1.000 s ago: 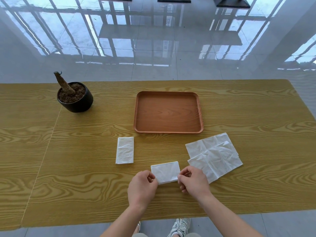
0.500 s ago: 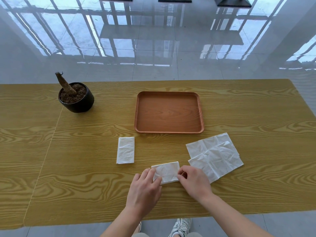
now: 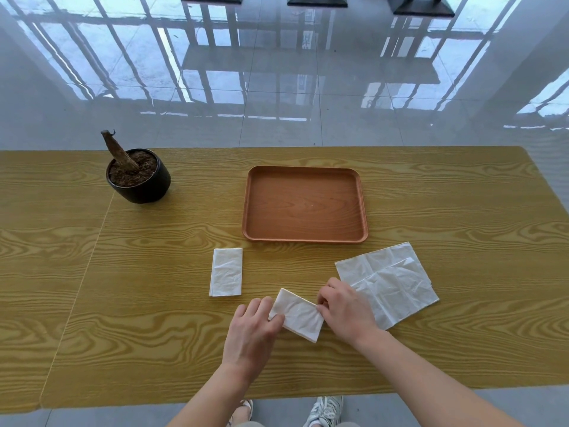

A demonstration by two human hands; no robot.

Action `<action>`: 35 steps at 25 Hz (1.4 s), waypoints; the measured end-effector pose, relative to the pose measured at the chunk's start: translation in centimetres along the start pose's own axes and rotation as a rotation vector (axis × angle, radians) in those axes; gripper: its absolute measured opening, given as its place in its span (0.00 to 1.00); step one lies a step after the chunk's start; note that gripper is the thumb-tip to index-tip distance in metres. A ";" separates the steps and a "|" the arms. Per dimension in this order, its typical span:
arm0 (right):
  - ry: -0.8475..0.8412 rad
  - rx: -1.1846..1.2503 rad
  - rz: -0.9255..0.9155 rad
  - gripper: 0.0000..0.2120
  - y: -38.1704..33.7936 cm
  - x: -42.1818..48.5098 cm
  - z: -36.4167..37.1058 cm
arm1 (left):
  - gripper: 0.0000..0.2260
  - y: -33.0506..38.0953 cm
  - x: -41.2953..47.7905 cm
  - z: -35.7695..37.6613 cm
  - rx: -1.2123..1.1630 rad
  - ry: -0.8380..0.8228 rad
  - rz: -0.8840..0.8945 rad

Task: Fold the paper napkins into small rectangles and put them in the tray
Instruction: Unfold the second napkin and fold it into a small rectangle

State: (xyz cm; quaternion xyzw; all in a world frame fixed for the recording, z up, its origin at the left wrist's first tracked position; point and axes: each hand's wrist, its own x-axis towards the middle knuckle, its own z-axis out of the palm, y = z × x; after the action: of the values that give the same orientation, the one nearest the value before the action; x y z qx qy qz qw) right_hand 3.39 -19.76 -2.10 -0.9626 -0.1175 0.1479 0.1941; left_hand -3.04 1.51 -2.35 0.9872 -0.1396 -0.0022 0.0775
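Head view, single frame.

Item 1: folded napkin (image 3: 298, 315), white paper, held between both hands near the front edge of the table (image 3: 431, 211). It is pinched at its left end by the fingertips of the left hand (image 3: 251, 331), and at its upper right corner by the thumb and forefinger of the right hand (image 3: 346, 306). The piece is turned at a slant, its far left corner raised toward the tray; whether its underside touches the table cannot be told. Shape: a small rectangle, several layers thick (layered edges are seen along the right and near sides), surface softly creased.

Item 2: finished napkin (image 3: 226, 272), white, folded to a narrow upright rectangle, laid flat on the table to the left of the hands and just short of the tray's near left corner.

Item 3: unfolded napkins (image 3: 388, 282), thin white sheets, overlapped, marked with fold lines, lying flat just beside the right hand.

Item 4: tray (image 3: 304, 238), reddish-brown wood, rectangular with rounded corners and a low rim; nothing is held in it.

Item 5: pot (image 3: 141, 186), black, round, filled with brown soil, from which a bare stump leans left.

Table: yellow wood-grain surface.
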 end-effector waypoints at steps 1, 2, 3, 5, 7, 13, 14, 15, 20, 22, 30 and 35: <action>-0.002 0.021 0.021 0.04 0.0 -0.2 0.1 | 0.09 0.1 -0.1 0.0 -0.006 0.000 -0.011; -0.003 0.040 0.043 0.05 -0.1 -0.4 0.2 | 0.08 0.2 -0.3 0.1 -0.017 -0.003 -0.027; -0.004 0.056 0.066 0.06 -0.2 -0.6 0.3 | 0.08 0.5 -0.5 0.1 -0.035 -0.006 -0.048; -0.021 0.067 0.105 0.09 -0.3 -1.1 0.6 | 0.07 1.0 -1.0 0.0 -0.093 -0.002 -0.115; -0.048 0.042 0.117 0.10 -0.4 -1.4 0.8 | 0.03 1.8 -1.4 -0.1 -0.165 0.010 -0.195; -0.022 0.095 0.282 0.08 -1.5 -2.2 0.8 | 0.15 4.1 -1.7 0.1 -0.387 -0.121 -0.571; -0.010 0.179 0.327 0.08 -1.7 -2.3 0.8 | 0.15 4.3 -1.8 0.2 -0.400 -0.141 -0.599; -0.004 0.297 0.365 0.07 -1.7 -2.5 0.8 | 0.16 4.4 -1.7 0.1 -0.416 -0.157 -0.618; 0.010 0.779 0.409 0.08 -2.4 -2.9 0.2 | 0.20 4.6 -0.9 -0.6 -0.649 -0.223 -0.760; 0.030 0.829 0.386 0.08 -2.8 -2.8 -0.2 | 0.19 4.5 -0.1 -1.3 -0.863 -0.221 -0.884; 0.004 0.908 0.349 0.08 -3.8 -1.8 -1.3 | 0.08 3.2 0.7 -2.8 -1.622 -0.051 -1.235; -0.072 0.910 0.342 0.07 -6.5 -0.4 -0.5 | 0.06 0.4 -0.1 -3.4 -1.460 0.106 -1.147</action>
State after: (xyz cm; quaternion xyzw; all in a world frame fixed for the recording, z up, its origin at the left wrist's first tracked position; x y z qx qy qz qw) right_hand 2.08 -14.21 1.14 -0.7799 0.1123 0.2471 0.5640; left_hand -3.16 1.68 1.07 0.6107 0.4093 -0.0826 0.6729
